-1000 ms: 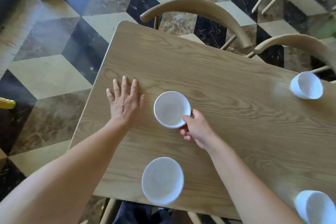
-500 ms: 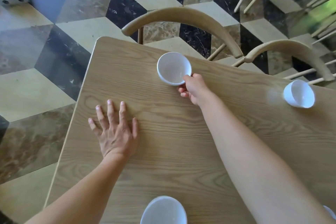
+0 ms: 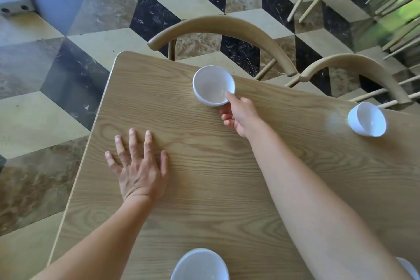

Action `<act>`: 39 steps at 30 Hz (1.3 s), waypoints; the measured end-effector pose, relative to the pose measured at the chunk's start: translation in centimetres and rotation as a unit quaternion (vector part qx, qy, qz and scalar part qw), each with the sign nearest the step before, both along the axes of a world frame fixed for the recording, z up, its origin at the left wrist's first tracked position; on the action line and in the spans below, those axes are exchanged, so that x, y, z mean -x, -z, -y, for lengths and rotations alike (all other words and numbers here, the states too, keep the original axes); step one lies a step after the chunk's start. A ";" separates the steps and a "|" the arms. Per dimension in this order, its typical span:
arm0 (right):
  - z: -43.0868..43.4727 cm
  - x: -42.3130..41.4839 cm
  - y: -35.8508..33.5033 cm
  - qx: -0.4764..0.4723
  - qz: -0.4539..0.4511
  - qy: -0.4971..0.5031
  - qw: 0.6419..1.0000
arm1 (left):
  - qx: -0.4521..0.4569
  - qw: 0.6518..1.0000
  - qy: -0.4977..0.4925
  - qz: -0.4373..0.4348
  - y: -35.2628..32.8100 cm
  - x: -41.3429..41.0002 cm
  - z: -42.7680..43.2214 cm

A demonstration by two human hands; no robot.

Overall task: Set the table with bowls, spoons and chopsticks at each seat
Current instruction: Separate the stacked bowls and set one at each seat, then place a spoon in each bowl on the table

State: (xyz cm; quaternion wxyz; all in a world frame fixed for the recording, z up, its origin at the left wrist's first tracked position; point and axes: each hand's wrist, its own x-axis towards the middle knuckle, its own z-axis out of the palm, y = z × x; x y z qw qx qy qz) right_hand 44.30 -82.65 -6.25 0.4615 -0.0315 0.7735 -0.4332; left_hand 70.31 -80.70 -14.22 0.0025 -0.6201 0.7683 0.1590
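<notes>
From the head view, the right hand reaches forward on a fully stretched bare arm and pinches the near rim of a white bowl: the thumb lies over the lip and the other fingers are curled below and beside the wall. That bowl sits at the far edge of the counter, directly in front of a chair with a curved backrest; whether its base touches the wood or hangs just above it cannot be told. The left hand lies palm down near the counter's left edge, fingers straight and spread wide, holding nothing.

The counter is pale wood with strong wavy grain and a rounded corner. The bowls are smooth, glossy and round with plain rims. A second bowl stands well to the right, before a second chair of the same bent wood. A third bowl is cut off by the lower frame edge. The floor is polished stone in cream, brown and black diamonds.
</notes>
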 end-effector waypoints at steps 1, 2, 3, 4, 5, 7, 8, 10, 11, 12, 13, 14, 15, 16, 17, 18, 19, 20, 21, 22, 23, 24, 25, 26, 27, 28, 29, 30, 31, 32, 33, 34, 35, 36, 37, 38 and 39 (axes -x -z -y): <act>-0.8 -0.3 -0.3 -0.005 0.003 -0.004 1.000 | 0.001 1.000 0.000 -0.001 0.0 0.0 0.0; -1.8 -0.6 -0.6 -0.012 0.006 -0.008 1.000 | 0.000 1.000 0.002 -0.001 -0.1 0.0 0.0; -3.1 -0.9 -0.9 -0.020 0.009 -0.012 1.000 | -0.004 1.000 0.006 0.003 -0.2 0.0 0.0; -4.5 -1.2 -1.0 -0.031 0.010 -0.017 0.999 | -0.007 1.000 0.009 0.012 -0.3 0.0 0.0; -6.1 -1.6 -1.1 -0.044 0.008 -0.023 0.999 | -0.013 1.000 0.014 0.025 -0.3 0.0 0.1; -9.6 -2.3 -1.2 -0.075 -0.003 -0.046 0.996 | -0.029 0.998 0.018 0.050 -0.9 0.1 0.3; -11.5 -2.7 -1.2 -0.088 -0.011 -0.063 0.994 | -0.042 0.997 0.023 0.057 -1.3 0.1 0.5; -15.0 -3.4 -1.3 -0.109 -0.028 -0.099 0.989 | -0.084 0.993 0.040 0.074 -2.9 0.2 0.9; -16.7 -3.8 -1.4 -0.118 -0.035 -0.115 0.986 | -0.114 0.989 0.052 0.084 -4.0 0.2 0.9; -18.3 -4.4 -1.7 -0.127 -0.044 -0.130 0.982 | -0.146 0.983 0.065 0.094 -5.3 0.1 0.7; -19.9 -4.9 -2.0 -0.137 -0.058 -0.150 0.977 | -0.172 0.976 0.085 0.104 -6.5 0.0 0.1; -21.4 -5.4 -2.5 -0.150 -0.077 -0.174 0.970 | -0.185 0.970 0.109 0.113 -7.8 -0.1 -0.8; -23.0 -5.9 -2.8 -0.160 -0.098 -0.196 0.963 | -0.184 0.967 0.135 0.116 -9.0 -0.2 -2.0; -24.5 -6.4 -3.3 -0.166 -0.120 -0.212 0.955 | -0.168 0.967 0.154 0.111 -10.5 -0.2 -3.4; -26.1 -6.8 -4.1 -0.165 -0.144 -0.226 0.949 | -0.147 0.970 0.167 0.099 -11.9 -0.3 -5.0; -27.8 -7.2 -5.1 -0.162 -0.169 -0.236 0.943 | -0.131 0.972 0.173 0.090 -13.6 -0.4 -7.0; -29.6 -7.7 -6.3 -0.160 -0.199 -0.246 0.935 | -0.113 0.973 0.181 0.083 -15.4 -0.4 -9.2; -31.7 -8.2 -7.8 -0.161 -0.231 -0.253 0.925 | -0.097 0.973 0.191 0.084 -17.2 -0.5 -11.6; -33.9 -8.7 -9.2 -0.161 -0.264 -0.259 0.915 | -0.076 0.971 0.207 0.089 -18.8 -0.7 -14.2; -36.1 -9.4 -10.8 -0.159 -0.291 -0.262 0.906 | -0.058 0.968 0.223 0.097 -20.3 -1.0 -16.9; -38.5 -10.0 -12.2 -0.155 -0.312 -0.266 0.899 | -0.042 0.966 0.237 0.099 -21.5 -1.3 -19.6; -40.9 -10.6 -13.6 -0.149 -0.328 -0.269 0.893 | -0.031 0.964 0.246 0.094 -22.7 -1.7 -22.3; -43.4 -11.1 -14.9 -0.149 -0.341 -0.274 0.887 | -0.022 0.963 0.255 0.088 -23.7 -2.1 -25.1; -46.0 -11.6 -16.1 -0.149 -0.356 -0.280 0.879 | -0.015 0.961 0.265 0.084 -24.7 -2.4 -27.7; -48.6 -12.1 -17.3 -0.151 -0.375 -0.287 0.869 | -0.008 0.957 0.277 0.084 -25.6 -2.7 -30.2; -51.2 -12.6 -18.5 -0.155 -0.391 -0.289 0.860 | -0.003 0.954 0.286 0.086 -26.5 -3.0 -32.7; -53.6 -12.9 -19.8 -0.160 -0.406 -0.286 0.853 | 0.007 0.953 0.290 0.085 -27.6 -3.1 -35.0; -55.9 -13.2 -21.0 -0.166 -0.421 -0.281 0.846 | 0.019 0.953 0.291 0.084 -28.6 -3.2 -37.1; -58.0 -13.3 -22.1 -0.171 -0.433 -0.278 0.840 | 0.034 0.952 0.295 0.080 -29.6 -3.0 -39.0; -60.0 -13.4 -23.1 -0.176 -0.446 -0.276 0.833 | 0.048 0.950 0.299 0.071 -30.5 -2.7 -40.8; -61.9 -13.4 -24.1 -0.182 -0.457 -0.271 0.827 | 0.063 0.949 0.302 0.060 -31.3 -2.3 -42.5; -63.6 -13.3 -25.0 -0.188 -0.471 -0.262 0.821 | 0.079 0.947 0.307 0.048 -32.0 -1.8 -44.1; -65.2 -13.2 -25.8 -0.191 -0.483 -0.249 0.818 | 0.098 0.943 0.315 0.035 -32.5 -1.3 -45.6; -66.7 -13.0 -26.4 -0.192 -0.492 -0.235 0.816 | 0.115 0.938 0.325 0.023 -33.0 -0.8 -47.0; -67.9 -12.8 -26.8 -0.191 -0.497 -0.224 0.817 | 0.130 0.933 0.334 0.014 -33.4 -0.2 -48.3; -69.6 -12.6 -27.0 -0.192 -0.497 -0.211 0.820 | 0.140 0.927 0.348 0.009 -33.8 0.6 -49.8; -71.0 -12.5 -27.1 -0.195 -0.494 -0.200 0.823 | 0.144 0.922 0.359 0.004 -34.0 1.3 -51.1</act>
